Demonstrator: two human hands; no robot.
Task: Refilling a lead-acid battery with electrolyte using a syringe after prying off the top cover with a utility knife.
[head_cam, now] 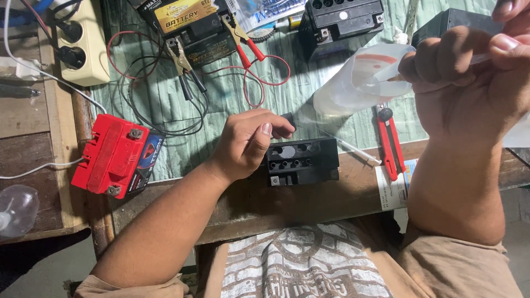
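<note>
My left hand (248, 140) rests on the left end of a small black battery (302, 160) with several open filler holes on top, fingers curled, thumb and forefinger pinched on a small dark piece. That battery lies near the front edge of the wooden bench (309, 201). My right hand (469, 83) is raised at the upper right, closed around a clear plastic squeeze bottle (359, 77). A thin clear tube (353, 148) runs down from the bottle toward the battery's right side.
A red battery (110, 154) sits at the left. A black battery with clamps (190, 27) and red and black leads lies at the back, two more black batteries (342, 19) beside it. A red utility knife (391, 140) lies right of the small battery; a power strip (83, 44) is far left.
</note>
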